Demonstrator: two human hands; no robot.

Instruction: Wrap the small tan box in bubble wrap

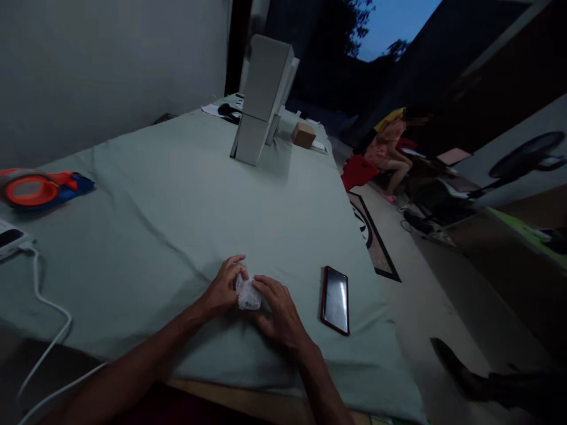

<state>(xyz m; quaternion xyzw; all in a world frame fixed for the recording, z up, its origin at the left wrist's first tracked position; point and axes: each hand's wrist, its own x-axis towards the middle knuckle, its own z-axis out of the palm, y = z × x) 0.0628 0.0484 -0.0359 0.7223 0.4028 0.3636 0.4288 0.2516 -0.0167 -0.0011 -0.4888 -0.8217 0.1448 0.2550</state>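
Both my hands rest on the pale green tablecloth [177,195] near the table's front edge. Between them lies a small crumpled white wad [247,293], perhaps paper or plastic wrap. My left hand [224,288] pinches its left side with curled fingers. My right hand [279,313] covers its right side, fingers bent over it. A dark phone with a red rim [335,299] lies face up just right of my right hand.
A grey upright stand [261,100] and a small brown box [303,134] sit at the far end. An orange and blue tool [38,189] and a white cable [46,319] lie at left. Another person [392,150] sits beyond the table, near a fan [527,156].
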